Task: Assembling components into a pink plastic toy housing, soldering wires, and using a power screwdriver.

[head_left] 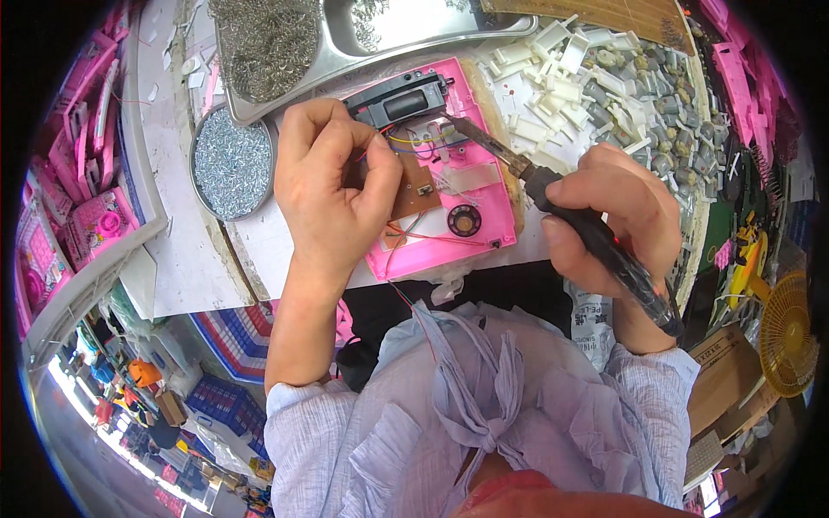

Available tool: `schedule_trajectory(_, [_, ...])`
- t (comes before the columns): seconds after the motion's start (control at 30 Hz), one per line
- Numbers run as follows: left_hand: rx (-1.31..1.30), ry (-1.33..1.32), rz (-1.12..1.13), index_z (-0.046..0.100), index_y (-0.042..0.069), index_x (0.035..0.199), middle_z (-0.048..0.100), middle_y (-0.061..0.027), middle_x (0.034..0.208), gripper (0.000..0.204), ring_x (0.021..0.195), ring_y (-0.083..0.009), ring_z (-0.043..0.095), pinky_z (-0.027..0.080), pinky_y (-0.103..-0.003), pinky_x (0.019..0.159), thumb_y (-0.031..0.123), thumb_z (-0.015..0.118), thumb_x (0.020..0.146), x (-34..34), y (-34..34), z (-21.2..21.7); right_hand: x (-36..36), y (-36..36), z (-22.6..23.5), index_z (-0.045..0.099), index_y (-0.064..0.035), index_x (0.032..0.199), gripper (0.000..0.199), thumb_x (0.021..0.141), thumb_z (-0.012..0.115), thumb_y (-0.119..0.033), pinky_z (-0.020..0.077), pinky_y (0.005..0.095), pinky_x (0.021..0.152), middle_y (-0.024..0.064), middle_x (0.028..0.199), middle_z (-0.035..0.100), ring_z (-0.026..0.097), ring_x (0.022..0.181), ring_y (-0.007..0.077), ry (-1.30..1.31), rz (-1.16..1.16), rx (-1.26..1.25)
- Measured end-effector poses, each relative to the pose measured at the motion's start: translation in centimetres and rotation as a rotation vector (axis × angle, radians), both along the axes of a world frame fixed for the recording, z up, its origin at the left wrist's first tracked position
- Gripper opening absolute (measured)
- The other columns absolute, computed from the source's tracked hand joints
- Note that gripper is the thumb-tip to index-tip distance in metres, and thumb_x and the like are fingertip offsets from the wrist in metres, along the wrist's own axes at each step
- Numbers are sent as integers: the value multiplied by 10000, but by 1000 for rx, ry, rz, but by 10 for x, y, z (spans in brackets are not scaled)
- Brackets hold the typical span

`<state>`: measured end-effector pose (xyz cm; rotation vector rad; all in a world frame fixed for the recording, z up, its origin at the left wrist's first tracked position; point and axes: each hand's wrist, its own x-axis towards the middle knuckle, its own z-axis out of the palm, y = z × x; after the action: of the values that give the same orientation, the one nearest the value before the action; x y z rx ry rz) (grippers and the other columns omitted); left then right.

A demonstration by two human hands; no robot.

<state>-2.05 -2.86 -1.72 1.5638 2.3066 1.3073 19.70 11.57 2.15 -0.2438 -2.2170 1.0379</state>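
My right hand [609,216] is wrapped round the black handle of a soldering iron [596,229]. Its metal tip reaches to the wires beside a dark grey mechanism [401,102] with a black roller. That mechanism lies at the upper end of an opened pink plastic casing [488,190]. A brown circuit board [416,186], a small round speaker [465,220] and thin coloured wires are inside the casing. Over its left side, my left hand [337,177] pinches with thumb and forefinger near the board and the wires. What sits between those fingertips is too hidden to name.
Left of the casing stands a round tin of small screws [231,164]. A metal tray [319,60] with springs is behind. White plastic parts [553,78] and small grey motors [656,129] are heaped at the right. Pink parts [86,155] fill a bin at far left.
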Motion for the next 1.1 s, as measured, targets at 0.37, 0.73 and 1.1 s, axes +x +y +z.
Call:
schedule_trajectory(0.37, [-56, 97, -248, 688, 37, 961, 626, -102, 987, 248, 811, -252, 627, 531, -356, 692, 44, 795, 738, 22, -12, 30, 18, 9, -5, 688, -3, 1037, 352, 704, 802, 11, 432, 304, 502, 82, 740, 668, 556, 532, 194, 60, -78, 25])
schedule_trajectory(0.73, [-221, -423, -221, 732, 21, 902, 676, -71, 769, 105, 598, -132, 599, 469, -303, 578, 33, 795, 818, 27, -6, 15, 3, -15, -21, 681, -49, 1218, 445, 794, 752, 66, 553, 323, 782, 156, 1083, 710, 707, 876, 262, 3, -161, -280])
schedule_trajectory(1.1, [-244, -550, -178, 745, 17, 865, 651, -60, 681, 104, 562, -136, 585, 437, -302, 541, 69, 822, 819, 26, -5, 10, -41, -24, -42, 653, -97, 1254, 522, 764, 739, 62, 557, 322, 740, 107, 987, 684, 684, 837, 266, 44, -27, -291])
